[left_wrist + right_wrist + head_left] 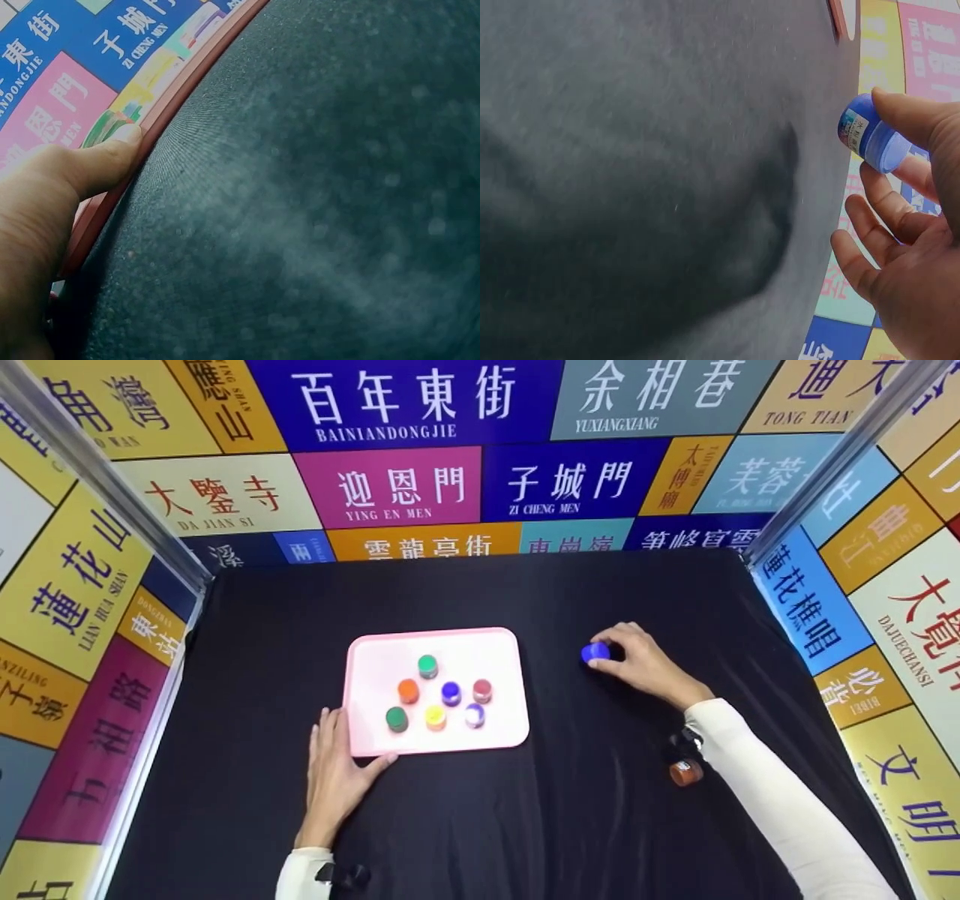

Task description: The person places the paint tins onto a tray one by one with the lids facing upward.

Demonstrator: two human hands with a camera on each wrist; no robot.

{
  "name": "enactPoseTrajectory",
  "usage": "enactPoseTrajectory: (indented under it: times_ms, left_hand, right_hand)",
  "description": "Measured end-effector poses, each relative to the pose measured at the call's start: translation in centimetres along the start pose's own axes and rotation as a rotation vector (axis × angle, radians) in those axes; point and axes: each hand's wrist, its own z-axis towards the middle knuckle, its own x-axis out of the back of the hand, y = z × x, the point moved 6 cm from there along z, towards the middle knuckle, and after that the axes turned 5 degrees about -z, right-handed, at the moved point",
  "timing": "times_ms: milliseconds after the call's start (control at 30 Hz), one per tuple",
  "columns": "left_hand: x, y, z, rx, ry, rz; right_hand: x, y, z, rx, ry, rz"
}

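A pink tray (442, 742) lies on the dark cloth, with several small paint jars standing on it, among them an orange-lidded jar (408, 691), a yellow one (435, 717) and a green one (427, 666). My left hand (334, 776) rests at the tray's near left corner, its fingers along the left side and the thumb (112, 161) touching the front rim. To the tray's right, my right hand (637, 660) pinches a blue paint jar (870, 135) between thumb and fingers. A paper label shows on the jar, which is tilted in the right wrist view.
An orange-brown paint jar (684, 772) lies on the black cloth (600, 825), beside the right wrist's camera. Printed panels with large characters (405, 484) stand around the back and both sides, with clear rails at the corners.
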Motion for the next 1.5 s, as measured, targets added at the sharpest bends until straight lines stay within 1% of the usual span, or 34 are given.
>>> enactPoseTrajectory:
  times_ms: [167,367,600,767,933,1133,1300,1500]
  left_hand:
    - [0.1,0.0,0.0,0.015,-0.015,0.011]
    - [0.0,0.0,0.0,0.017,-0.032,0.021]
    - [0.0,0.1,0.1,-0.01,-0.005,0.005]
    - [0.0,0.1,0.0,-0.01,-0.005,0.004]
    - [0.0,0.0,-0.1,0.002,-0.017,0.002]
    - [0.0,-0.2,-0.2,0.005,-0.008,0.001]
    - [-0.2,-0.3,-0.2,-0.005,-0.006,0.003]
    - [-0.1,-0.1,-0.1,-0.029,0.015,0.012]
  right_hand:
    - [-1.0,-0.8,0.7,0.01,-0.018,-0.002]
    - [-2.0,-1.5,1.5,0.029,-0.026,0.0]
    - [-3.2,-2.3,2.4,0.046,-0.009,0.003]
    - [-4.0,-3.1,2.9,0.049,0.01,0.012]
    - [-4.9,-3.9,3.4,0.057,0.001,0.031]
    - [-5.9,-5.0,4.2,0.09,-0.013,0.039]
    - [-6.4,-5.7,4.4,0.096,-0.004,0.048]
    - [-6.9,-6.5,4.9,0.112,0.001,0.064]
